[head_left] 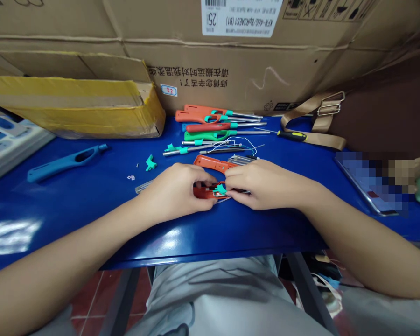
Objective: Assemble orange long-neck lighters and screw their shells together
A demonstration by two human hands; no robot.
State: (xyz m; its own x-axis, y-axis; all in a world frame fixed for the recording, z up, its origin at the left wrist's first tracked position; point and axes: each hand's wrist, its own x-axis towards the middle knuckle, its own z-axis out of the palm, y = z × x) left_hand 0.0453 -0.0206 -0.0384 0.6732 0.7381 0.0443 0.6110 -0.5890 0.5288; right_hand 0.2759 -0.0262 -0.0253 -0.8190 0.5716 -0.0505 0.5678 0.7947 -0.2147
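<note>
Together, left hand [178, 191] and right hand [262, 184] clamp a slim orange plastic lighter shell [202, 192] in closed grips

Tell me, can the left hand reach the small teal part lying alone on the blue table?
Probably yes. The teal part lies just beyond the left hand with nothing between them, though that hand is busy holding the orange lighter body.

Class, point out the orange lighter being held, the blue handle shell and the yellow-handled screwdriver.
orange lighter [200, 192]: head view, exposed body.
blue handle shell [59, 164]: head view, mid-body.
yellow-handled screwdriver [294, 136]: head view, handle.
</note>
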